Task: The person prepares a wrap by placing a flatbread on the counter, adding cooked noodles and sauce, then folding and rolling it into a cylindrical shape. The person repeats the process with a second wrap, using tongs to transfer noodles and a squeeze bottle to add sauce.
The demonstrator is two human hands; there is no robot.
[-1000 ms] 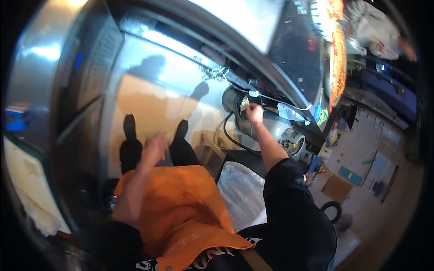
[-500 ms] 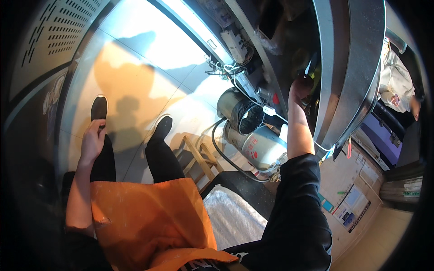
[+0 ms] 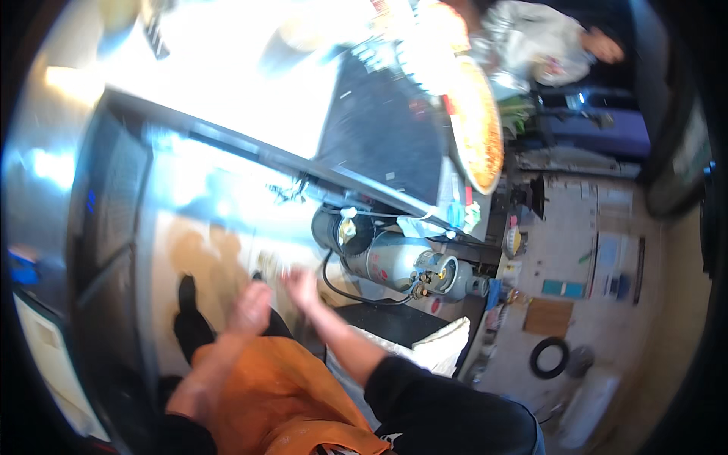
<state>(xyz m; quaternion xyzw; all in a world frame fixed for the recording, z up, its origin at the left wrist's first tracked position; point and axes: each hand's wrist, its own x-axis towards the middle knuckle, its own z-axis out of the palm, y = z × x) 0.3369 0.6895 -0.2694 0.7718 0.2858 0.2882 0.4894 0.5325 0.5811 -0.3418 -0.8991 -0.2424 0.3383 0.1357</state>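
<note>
A: Status of the hands, left to right?

B: The left hand (image 3: pixel 250 307) hangs in front of the orange apron (image 3: pixel 280 394), above the floor (image 3: pixel 220 243) and near a black shoe (image 3: pixel 186 292). It is blurred; whether its fingers are spread or pressed together cannot be told. It holds nothing that can be seen.

A: And the other?

B: The right hand (image 3: pixel 302 288) is just beside the left one, also blurred. Its fingers look loosely spread and hold nothing. The black sleeve (image 3: pixel 447 406) covers the arm from the elbow back.

A: What is nearest?

B: A black hose (image 3: pixel 334 284) curves just right of the right hand, apart from it. The hose runs towards a grey gas cylinder (image 3: pixel 390 262) lying on its side under the steel bench (image 3: pixel 250 106), with a valve (image 3: pixel 425 277) at its right end.

A: Further right?

B: A white sack (image 3: pixel 447 341) lies below the cylinder. A black ring (image 3: pixel 549 357) lies on the floor, well apart. Another person (image 3: pixel 546 38) in light clothing stands at the top right.
</note>
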